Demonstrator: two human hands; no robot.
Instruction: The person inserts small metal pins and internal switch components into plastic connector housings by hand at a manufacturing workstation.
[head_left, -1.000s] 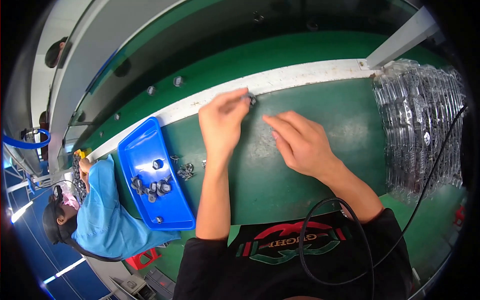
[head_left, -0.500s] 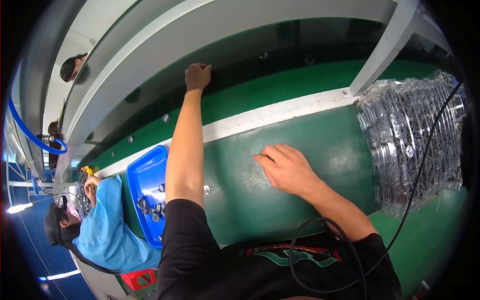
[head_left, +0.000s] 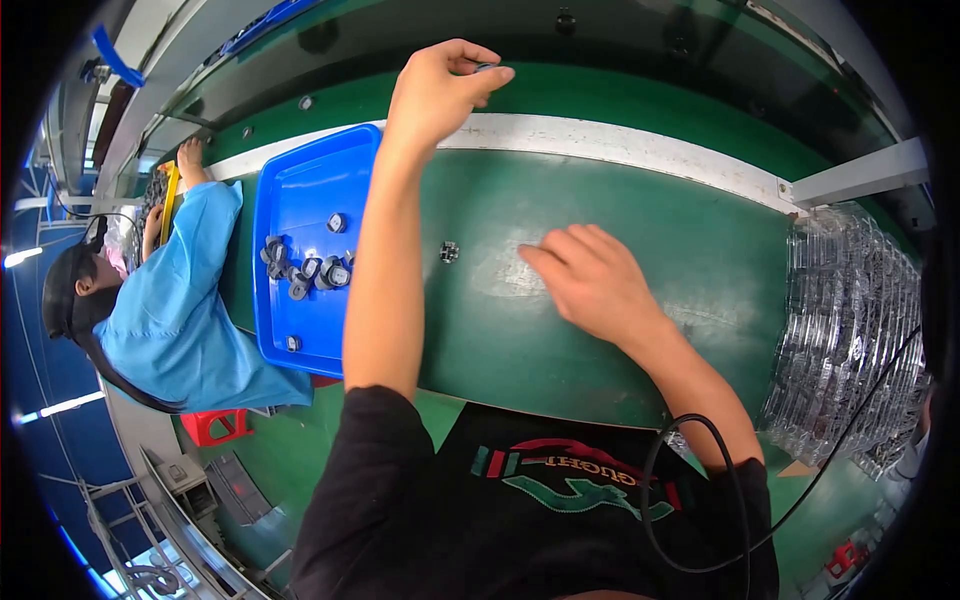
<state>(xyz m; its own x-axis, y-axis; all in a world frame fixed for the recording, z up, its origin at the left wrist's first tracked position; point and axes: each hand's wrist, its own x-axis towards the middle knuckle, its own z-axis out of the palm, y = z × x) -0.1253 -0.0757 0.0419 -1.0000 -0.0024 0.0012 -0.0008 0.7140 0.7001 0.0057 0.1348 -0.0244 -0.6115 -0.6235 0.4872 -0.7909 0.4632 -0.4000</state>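
My left hand [head_left: 440, 92] is stretched out over the far green strip, beyond the white rail. Its thumb and fingers pinch a small dark grey part [head_left: 487, 67], mostly covered by the fingers. Lower down, my right hand [head_left: 598, 283] hovers over or rests on the green bench [head_left: 600, 190], fingers curled in and pointing left; whatever is inside them, if anything, is hidden. Between my forearms a small black-and-silver piece [head_left: 449, 251] lies on the bench. A blue tray [head_left: 268, 205] left of my left forearm holds several small grey parts [head_left: 311, 268].
At the right stands a stack of clear plastic trays [head_left: 845, 310]. A white rail [head_left: 610, 165] and a post [head_left: 860, 180] edge the bench. A black cable [head_left: 800, 455] loops by my right arm. A co-worker in blue [head_left: 190, 300] sits at the left; small parts [head_left: 306, 102] dot the far strip.
The view has shifted, showing more of the blue tray. My left hand has turned, with the small part visible in its pinch. The co-worker's arm now reaches to the far strip.
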